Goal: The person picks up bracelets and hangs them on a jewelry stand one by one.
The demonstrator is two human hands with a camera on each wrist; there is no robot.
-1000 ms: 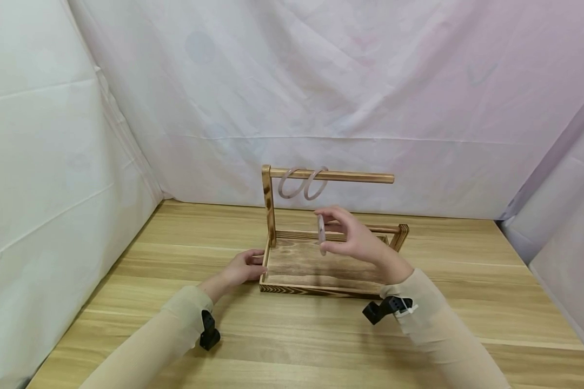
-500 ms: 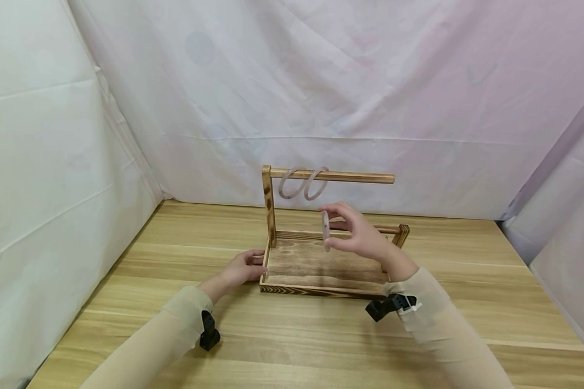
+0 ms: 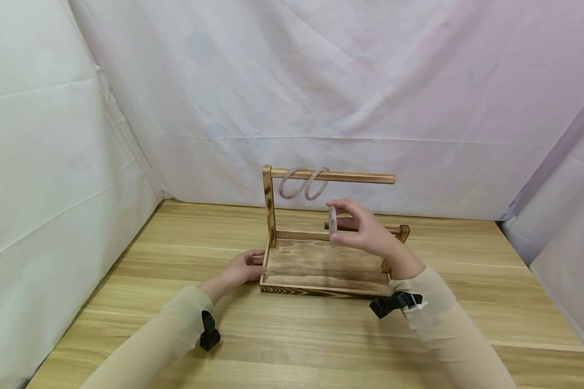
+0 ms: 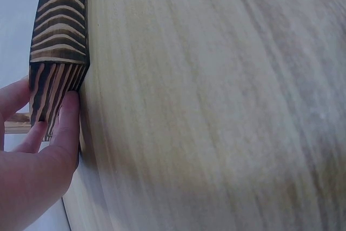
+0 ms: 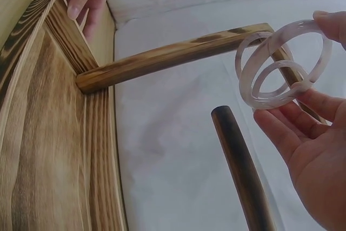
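My right hand (image 3: 369, 232) pinches a pale, milky bangle (image 3: 333, 226) between thumb and fingertips, raised over the wooden tray (image 3: 316, 265) of a display stand. In the right wrist view this bangle (image 5: 247, 77) overlaps the ones hanging behind it. Two similar bangles hang on the stand's upper bar (image 3: 360, 176): one (image 3: 280, 186) nearer the post, the other (image 3: 307, 190) just right of it. At the tray's left side my left hand (image 3: 239, 269) grips the wall, the thumb over its rim in the right wrist view and fingers outside.
A tall post (image 3: 269, 208) carries the upper bar, whose right end is free. Behind my right hand runs a lower rod (image 3: 389, 229) from a short post (image 3: 400, 239). Stand and arms are over a wood-grain table (image 3: 272, 335); white cloth (image 3: 345, 97) hangs behind.
My right hand has moved to the right and slightly up with the bangle, uncovering the lower rod's free end. My left hand and the two hanging bangles look unchanged.
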